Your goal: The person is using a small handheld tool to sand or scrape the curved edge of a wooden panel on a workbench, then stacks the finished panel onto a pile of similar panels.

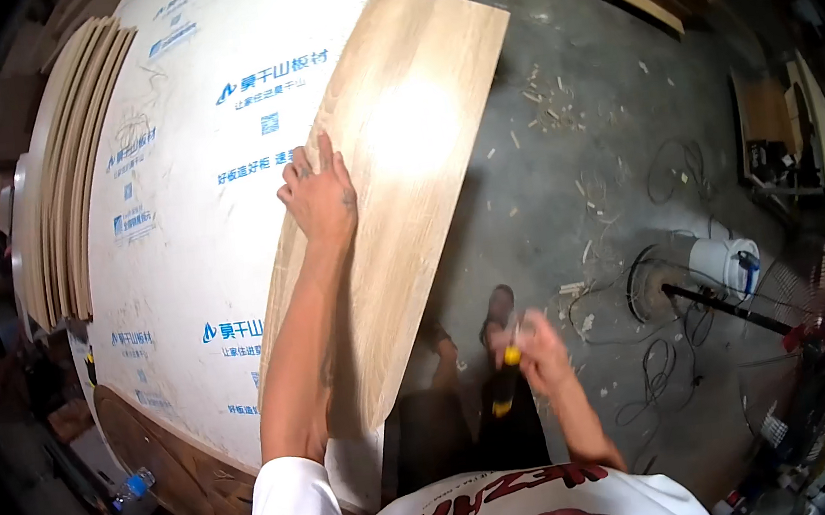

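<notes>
A long wood-grain board (394,179) with a pale, glossy face lies slantwise on a white printed sheet (188,130), its right edge jutting over the floor. On the board's left part rests my left hand (322,199), fingers stretched out and pressing down, holding nothing. To the right of the board, over the floor and near my legs, my right hand (535,353) is closed round a small hand tool (511,356) with a yellow part. Motion blurs that hand, and the tool's exact kind cannot be made out. Another yellow spot shows below it against my dark trousers.
Several boards (72,173) stand stacked along the left. A brown curved-edge panel (168,464) and a plastic bottle (135,486) are at the lower left. Wood scraps and cables litter the grey floor (570,221). A floor fan (652,288) and a white bucket (725,265) stand right.
</notes>
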The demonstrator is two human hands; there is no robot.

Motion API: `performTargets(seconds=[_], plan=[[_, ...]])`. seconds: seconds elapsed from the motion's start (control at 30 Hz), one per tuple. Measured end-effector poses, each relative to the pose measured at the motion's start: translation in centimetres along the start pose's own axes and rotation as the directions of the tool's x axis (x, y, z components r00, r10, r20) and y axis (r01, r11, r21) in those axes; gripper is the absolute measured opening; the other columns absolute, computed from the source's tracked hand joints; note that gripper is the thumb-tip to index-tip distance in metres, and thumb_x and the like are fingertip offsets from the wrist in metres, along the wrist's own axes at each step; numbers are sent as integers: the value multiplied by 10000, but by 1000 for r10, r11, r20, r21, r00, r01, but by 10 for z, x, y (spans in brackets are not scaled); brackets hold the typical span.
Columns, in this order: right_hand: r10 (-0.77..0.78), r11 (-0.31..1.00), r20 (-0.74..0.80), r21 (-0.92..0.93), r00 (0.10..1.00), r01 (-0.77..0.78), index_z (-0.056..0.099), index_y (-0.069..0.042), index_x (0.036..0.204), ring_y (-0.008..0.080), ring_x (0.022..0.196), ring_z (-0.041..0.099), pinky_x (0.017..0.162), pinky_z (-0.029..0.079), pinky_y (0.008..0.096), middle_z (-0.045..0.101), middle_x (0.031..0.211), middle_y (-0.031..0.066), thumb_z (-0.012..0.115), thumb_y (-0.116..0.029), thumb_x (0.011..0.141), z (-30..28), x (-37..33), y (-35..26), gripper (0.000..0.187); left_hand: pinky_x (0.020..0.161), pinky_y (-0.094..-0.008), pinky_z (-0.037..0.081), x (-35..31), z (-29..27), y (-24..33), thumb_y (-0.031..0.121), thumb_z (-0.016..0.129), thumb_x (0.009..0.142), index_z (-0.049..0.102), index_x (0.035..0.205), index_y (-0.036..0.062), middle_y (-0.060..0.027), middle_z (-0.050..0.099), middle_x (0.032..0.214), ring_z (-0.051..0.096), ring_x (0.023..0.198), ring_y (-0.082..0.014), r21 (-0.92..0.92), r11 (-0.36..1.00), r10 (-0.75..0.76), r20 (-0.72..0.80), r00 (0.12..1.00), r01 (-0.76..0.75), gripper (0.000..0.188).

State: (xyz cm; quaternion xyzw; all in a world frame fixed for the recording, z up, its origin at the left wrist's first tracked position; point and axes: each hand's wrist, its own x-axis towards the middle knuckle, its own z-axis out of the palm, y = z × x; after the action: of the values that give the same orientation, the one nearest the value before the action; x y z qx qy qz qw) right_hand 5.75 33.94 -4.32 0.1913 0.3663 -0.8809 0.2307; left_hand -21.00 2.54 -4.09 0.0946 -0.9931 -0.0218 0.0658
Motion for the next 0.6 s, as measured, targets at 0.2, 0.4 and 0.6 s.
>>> performTargets(seconds=[0.2, 0.4, 0.6], plan=[[-191, 946, 47, -260, 980, 197, 466, -6, 1352, 248, 862, 712, 771, 592, 378, 614, 1160, 146, 567, -94, 1013, 61, 191, -112, 364, 946, -518, 389, 1, -6, 9, 342, 403, 1070, 454, 1528, 138, -287, 504, 1353, 505, 1085, -400, 86, 996, -36, 5, 999, 36, 504], [-118, 941, 20, -317, 993, 118, 467, -5, 1356, 236, 854, 719, 736, 606, 314, 675, 1165, 167, 531, -47, 1015, 85, 263, -172, 350, 1003, -525, 374, 4, 0, 5, 306, 503, 1026, 434, 1497, -10, -312, 461, 1395, 474, 1156, -431, -62, 998, 4, -8, 1000, -4, 572], [-383, 662, 128, -652, 915, 369, 487, -32, 1377, 188, 819, 719, 717, 570, 300, 724, 1183, 147, 491, -48, 1011, 44, 356, -224, 366, 1195, -573, 184, 8, -9, 17, 369, 484, 1044, 305, 1570, -14, -359, 237, 1566, 239, 1446, -488, -57, 997, 60, 153, 986, -52, 674]])
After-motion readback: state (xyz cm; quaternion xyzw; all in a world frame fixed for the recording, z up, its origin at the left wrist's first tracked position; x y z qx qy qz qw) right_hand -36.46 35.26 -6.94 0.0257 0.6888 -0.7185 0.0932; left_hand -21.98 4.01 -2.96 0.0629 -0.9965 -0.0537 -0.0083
